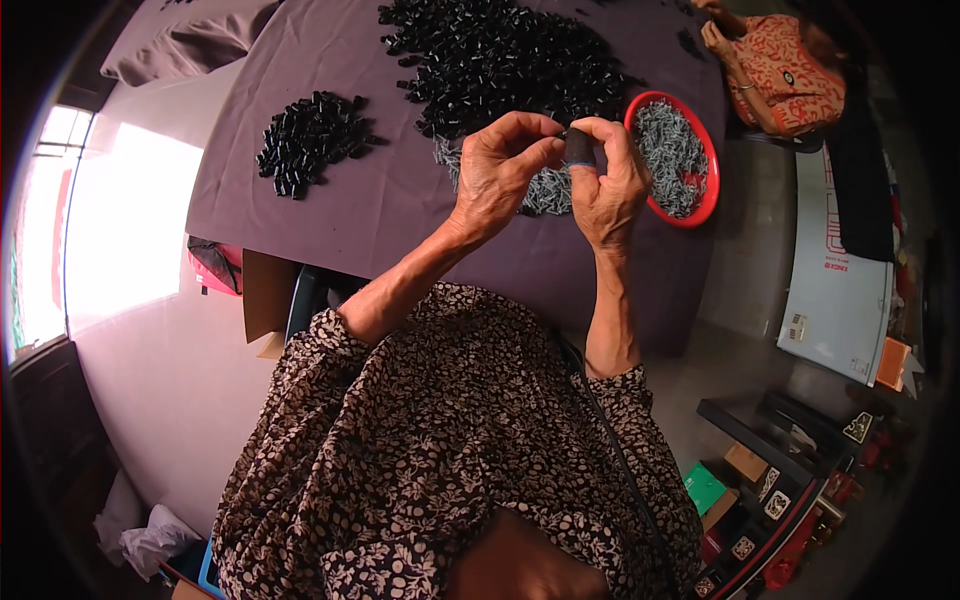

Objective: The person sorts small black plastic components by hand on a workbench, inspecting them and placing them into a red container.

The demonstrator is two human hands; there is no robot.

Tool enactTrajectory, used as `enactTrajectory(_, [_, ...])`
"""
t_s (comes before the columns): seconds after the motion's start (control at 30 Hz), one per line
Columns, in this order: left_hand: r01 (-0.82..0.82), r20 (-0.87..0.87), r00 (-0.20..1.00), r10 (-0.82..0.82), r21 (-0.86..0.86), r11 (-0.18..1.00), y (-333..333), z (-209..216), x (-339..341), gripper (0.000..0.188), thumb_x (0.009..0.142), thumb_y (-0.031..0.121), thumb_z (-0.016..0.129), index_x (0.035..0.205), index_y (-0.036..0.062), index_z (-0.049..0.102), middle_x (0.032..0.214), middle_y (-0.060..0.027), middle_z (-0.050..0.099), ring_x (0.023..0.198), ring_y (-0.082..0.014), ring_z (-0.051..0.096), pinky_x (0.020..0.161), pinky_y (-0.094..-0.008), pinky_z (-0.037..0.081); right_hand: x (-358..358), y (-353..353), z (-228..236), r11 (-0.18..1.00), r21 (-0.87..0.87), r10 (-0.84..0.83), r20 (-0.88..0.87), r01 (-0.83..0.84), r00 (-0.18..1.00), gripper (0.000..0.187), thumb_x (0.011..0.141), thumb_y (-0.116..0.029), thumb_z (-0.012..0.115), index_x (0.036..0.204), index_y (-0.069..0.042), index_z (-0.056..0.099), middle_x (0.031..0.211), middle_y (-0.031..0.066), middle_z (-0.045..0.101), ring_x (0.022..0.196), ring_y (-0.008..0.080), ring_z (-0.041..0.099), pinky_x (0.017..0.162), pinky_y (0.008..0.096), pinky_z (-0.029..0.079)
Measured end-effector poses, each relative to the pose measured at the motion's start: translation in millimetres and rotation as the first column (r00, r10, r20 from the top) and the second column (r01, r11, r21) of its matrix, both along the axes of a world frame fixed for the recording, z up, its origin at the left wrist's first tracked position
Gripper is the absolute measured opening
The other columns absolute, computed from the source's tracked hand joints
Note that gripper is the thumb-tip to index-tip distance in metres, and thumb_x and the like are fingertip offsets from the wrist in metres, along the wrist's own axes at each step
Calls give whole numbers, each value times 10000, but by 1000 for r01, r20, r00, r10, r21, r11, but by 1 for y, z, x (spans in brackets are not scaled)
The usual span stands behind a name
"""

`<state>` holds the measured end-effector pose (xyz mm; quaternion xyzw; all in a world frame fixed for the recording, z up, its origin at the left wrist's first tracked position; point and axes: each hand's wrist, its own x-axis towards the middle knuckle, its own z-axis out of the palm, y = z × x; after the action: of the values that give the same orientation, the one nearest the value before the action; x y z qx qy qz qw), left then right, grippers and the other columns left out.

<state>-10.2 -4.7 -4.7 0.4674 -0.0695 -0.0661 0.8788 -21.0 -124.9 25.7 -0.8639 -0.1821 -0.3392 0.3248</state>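
Observation:
My left hand is raised over the table with thumb and index finger pinched at a small black piece, partly hidden by the fingertips. Almost touching it, my right hand has its thumb and index finger pressed together; what they hold is hidden. A dark finger cot with a blue edge covers the right thumb. Small grey screw-like pieces lie in a loose pile beneath both hands. Just beyond spreads a large heap of short black cylindrical pieces. A smaller pile of black pieces sits to the left.
A red oval basin full of grey pieces stands at the right table edge. The table wears a purple-brown cloth. Another person in an orange patterned top sits at the far right. A white appliance and a black rack are on the right.

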Motion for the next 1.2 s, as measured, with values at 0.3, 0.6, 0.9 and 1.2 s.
enactTrajectory(0.3, [88, -50, 994, -100, -206, 975, 4, 1, 5, 124, 786, 34, 606, 893, -19, 575, 765, -78, 615, 702, -141, 595, 675, -268, 503, -5, -6, 2, 947, 320, 84, -186, -21, 979, 221, 701, 29, 498, 913, -2, 555, 812, 42, 571, 711, 118, 563, 651, 223, 459])
enactTrajectory(0.6, [138, 11, 990, -139, -243, 960, 5, 4, 4, 114, 787, 7, 592, 896, -20, 576, 785, -91, 616, 713, -154, 600, 686, -280, 507, -9, -1, 13, 965, 257, 97, -186, -47, 978, 183, 728, -10, 525, 908, -7, 562, 833, 53, 589, 744, 133, 579, 672, 240, 466])
enactTrajectory(0.9, [97, 32, 995, -93, -140, 985, 6, 5, 2, 115, 795, 13, 588, 904, -24, 577, 784, -75, 615, 718, -127, 595, 684, -254, 501, -9, 0, 13, 995, 100, 29, -122, -17, 992, 226, 670, -16, 537, 894, -28, 567, 820, 54, 603, 747, 191, 590, 680, 278, 464])
enactTrajectory(1.2, [71, 41, 997, -72, 14, 997, 6, 3, 0, 111, 800, 8, 583, 905, -27, 572, 795, -68, 611, 735, -120, 586, 704, -252, 486, -5, -2, 9, 994, 78, 81, -112, -72, 990, 177, 691, -22, 562, 865, -47, 549, 790, 52, 581, 673, 198, 555, 585, 294, 442])
